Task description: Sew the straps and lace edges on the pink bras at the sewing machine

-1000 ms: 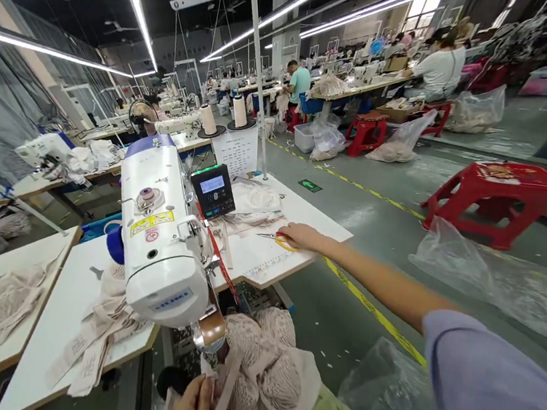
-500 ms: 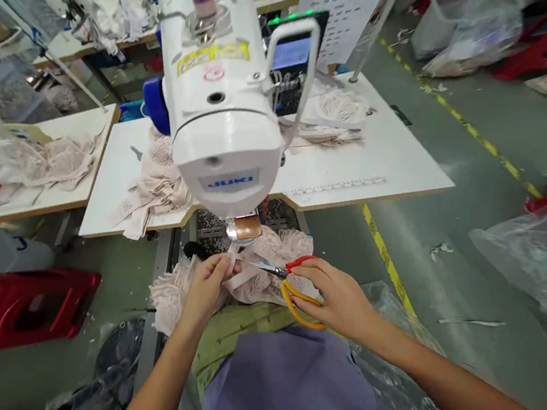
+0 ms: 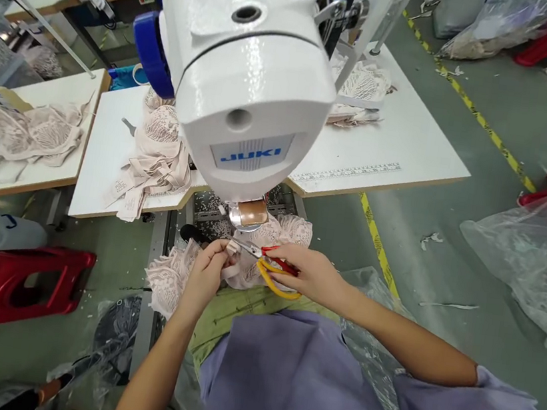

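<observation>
A white sewing machine fills the top middle of the head view. Just below its head my left hand pinches a pale pink fabric strap of a lace garment that hangs down over my lap. My right hand is closed on a pair of scissors with red and yellow handles. Their blades point left and meet the strap right beside my left fingers, under the machine's metal foot.
White tables flank the machine, with piles of lace pieces at left and behind. A red plastic stool lies at lower left. Clear plastic bags sit on the green floor at right, beside a yellow floor line.
My right hand came back from the table with the scissors and has brought the blades up to the strap. The view has tilted down and moved closer to the machine head.
</observation>
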Tool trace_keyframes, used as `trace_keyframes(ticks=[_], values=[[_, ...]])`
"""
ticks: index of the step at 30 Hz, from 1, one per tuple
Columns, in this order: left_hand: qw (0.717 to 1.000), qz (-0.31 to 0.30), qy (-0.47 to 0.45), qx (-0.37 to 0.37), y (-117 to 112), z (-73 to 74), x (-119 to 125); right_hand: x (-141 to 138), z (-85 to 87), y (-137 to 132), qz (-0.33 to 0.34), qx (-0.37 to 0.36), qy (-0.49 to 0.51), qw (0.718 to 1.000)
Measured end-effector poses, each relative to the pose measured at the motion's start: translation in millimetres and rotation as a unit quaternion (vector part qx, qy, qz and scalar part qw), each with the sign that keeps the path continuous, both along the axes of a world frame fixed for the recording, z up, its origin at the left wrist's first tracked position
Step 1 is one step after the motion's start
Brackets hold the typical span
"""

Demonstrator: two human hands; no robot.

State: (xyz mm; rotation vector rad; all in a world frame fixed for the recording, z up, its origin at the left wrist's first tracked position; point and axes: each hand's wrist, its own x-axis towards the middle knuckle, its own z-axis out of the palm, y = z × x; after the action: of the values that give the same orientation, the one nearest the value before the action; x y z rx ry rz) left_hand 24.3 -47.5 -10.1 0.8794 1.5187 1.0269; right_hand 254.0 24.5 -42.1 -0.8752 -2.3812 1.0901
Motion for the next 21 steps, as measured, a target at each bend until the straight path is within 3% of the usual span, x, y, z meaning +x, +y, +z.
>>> trace_keyframes(ticks=[4, 14, 21], values=[[1.0, -0.001, -0.004, 0.019, 0, 0.9, -5, 10, -2.5, -9, -0.059, -0.035, 0.027, 0.997], [0.994, -0.052, 0.096, -0.007, 4, 9.2, -10, -11, -4.9, -12, -0.031, -0.056, 0.064, 0.996], [0.992, -0.042, 0.122, -0.002, 4, 6.3, -14, -12, -4.1, -8, -0.025, -0.105, 0.05, 0.993]])
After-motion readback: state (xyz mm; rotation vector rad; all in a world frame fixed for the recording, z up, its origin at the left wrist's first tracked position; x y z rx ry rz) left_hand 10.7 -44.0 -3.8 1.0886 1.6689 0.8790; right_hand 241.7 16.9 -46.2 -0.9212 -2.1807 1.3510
